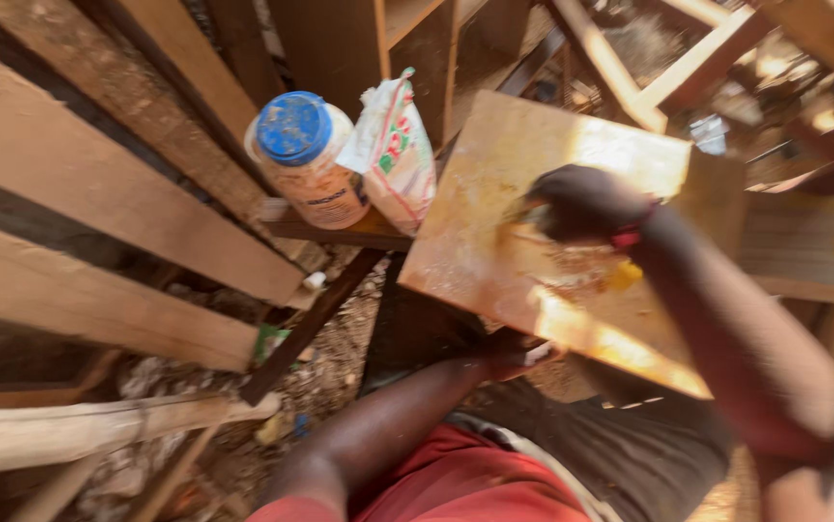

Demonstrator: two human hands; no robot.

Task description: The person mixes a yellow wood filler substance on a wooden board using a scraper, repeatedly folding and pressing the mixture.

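A flat square wooden board (pixel 494 242), stained yellow-brown and wet-looking, lies tilted in front of me. My right hand (pixel 581 201) rests on its upper middle with the fingers closed on something small; blur hides what it is. A red band sits at that wrist. My left hand (pixel 512 353) grips the board's lower edge from beneath. To the left of the board a white plastic jar with a blue lid (pixel 306 155) and a white printed bag (pixel 396 155) stand on a narrow dark wooden ledge (pixel 325 232).
Long pale planks (pixel 98 193) lean across the left side. More timber frames and beams (pixel 649 68) crowd the back and right. The ground (pixel 320 377) below is dirt strewn with scraps and shavings.
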